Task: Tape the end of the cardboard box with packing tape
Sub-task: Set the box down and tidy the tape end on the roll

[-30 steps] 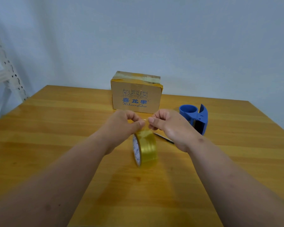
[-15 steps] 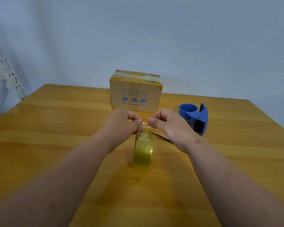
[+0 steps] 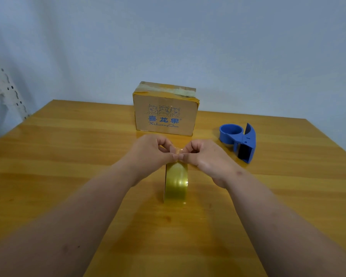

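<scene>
A yellowish roll of packing tape (image 3: 176,181) stands on edge in the middle of the wooden table (image 3: 68,156), its outer face toward me. My left hand (image 3: 150,152) and my right hand (image 3: 206,156) meet just above it, thumbs and forefingers pinching the loose tape end at the top of the roll. Behind my hands the cardboard box (image 3: 165,112) stands with blue print on its front and old tape across its top.
A blue tape dispenser (image 3: 240,140) with no roll in it lies to the right of the box. A white perforated metal rack (image 3: 2,84) stands off the table's far left corner. A pale wall is behind.
The roll has turned from showing its white core side to facing me edge-on. My fingertips have come closer together over it.
</scene>
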`<action>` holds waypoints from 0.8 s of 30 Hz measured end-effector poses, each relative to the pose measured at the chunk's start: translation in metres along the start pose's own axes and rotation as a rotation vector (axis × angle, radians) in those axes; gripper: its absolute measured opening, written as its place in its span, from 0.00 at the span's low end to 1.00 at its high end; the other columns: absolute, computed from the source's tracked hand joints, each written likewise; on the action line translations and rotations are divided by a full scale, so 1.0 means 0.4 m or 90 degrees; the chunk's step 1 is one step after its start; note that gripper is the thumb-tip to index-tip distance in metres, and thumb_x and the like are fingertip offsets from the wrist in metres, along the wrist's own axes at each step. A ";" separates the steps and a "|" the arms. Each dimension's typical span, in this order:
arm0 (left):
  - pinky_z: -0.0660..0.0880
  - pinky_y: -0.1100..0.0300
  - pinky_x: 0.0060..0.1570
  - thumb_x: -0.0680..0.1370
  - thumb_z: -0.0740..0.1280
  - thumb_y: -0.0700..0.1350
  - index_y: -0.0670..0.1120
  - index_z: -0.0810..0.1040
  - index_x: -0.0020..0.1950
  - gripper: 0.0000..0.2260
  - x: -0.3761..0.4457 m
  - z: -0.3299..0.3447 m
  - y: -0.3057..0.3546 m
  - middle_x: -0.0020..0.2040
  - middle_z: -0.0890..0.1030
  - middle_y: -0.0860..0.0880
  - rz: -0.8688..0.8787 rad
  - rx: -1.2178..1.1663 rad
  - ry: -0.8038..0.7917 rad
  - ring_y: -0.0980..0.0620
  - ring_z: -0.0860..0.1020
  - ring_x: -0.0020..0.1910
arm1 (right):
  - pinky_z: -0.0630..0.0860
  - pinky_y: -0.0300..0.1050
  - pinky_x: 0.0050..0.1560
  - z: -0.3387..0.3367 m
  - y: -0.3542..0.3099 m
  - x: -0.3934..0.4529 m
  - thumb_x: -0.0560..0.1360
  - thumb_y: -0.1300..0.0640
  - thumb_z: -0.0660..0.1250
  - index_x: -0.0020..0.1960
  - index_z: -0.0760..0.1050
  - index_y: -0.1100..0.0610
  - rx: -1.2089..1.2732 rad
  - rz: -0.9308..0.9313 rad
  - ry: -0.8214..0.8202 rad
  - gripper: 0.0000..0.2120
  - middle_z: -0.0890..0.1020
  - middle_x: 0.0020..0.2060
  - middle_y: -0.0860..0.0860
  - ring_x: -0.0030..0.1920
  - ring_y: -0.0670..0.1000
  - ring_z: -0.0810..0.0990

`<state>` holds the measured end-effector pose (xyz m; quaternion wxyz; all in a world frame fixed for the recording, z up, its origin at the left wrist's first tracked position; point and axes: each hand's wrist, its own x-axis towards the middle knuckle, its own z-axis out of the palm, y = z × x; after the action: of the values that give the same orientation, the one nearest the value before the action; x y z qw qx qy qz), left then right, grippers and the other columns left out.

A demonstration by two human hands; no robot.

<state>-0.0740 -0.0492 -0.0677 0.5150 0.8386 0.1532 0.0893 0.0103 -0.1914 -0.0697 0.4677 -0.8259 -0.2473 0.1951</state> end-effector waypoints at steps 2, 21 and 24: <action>0.78 0.43 0.55 0.68 0.76 0.46 0.46 0.82 0.39 0.06 0.007 0.005 -0.003 0.46 0.84 0.46 -0.001 -0.005 0.012 0.46 0.82 0.46 | 0.70 0.42 0.42 0.004 0.003 0.007 0.72 0.55 0.73 0.46 0.81 0.60 0.008 0.013 0.003 0.09 0.81 0.38 0.49 0.40 0.48 0.75; 0.80 0.51 0.46 0.75 0.69 0.40 0.42 0.77 0.41 0.04 0.038 0.037 -0.032 0.40 0.80 0.44 -0.138 -0.149 0.031 0.48 0.79 0.41 | 0.72 0.47 0.44 0.038 -0.009 0.024 0.73 0.62 0.67 0.47 0.79 0.57 0.092 0.103 0.023 0.04 0.80 0.41 0.53 0.43 0.51 0.76; 0.81 0.51 0.46 0.75 0.68 0.38 0.41 0.79 0.46 0.02 0.033 0.037 -0.029 0.38 0.78 0.47 -0.157 -0.181 0.024 0.52 0.76 0.37 | 0.73 0.47 0.45 0.047 -0.010 0.024 0.75 0.62 0.65 0.49 0.79 0.58 0.080 0.096 0.030 0.06 0.81 0.42 0.52 0.43 0.51 0.77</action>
<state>-0.0590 -0.0520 -0.0848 0.6322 0.7305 0.2506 0.0622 0.0066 -0.1713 -0.0761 0.5081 -0.8155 -0.1604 0.2257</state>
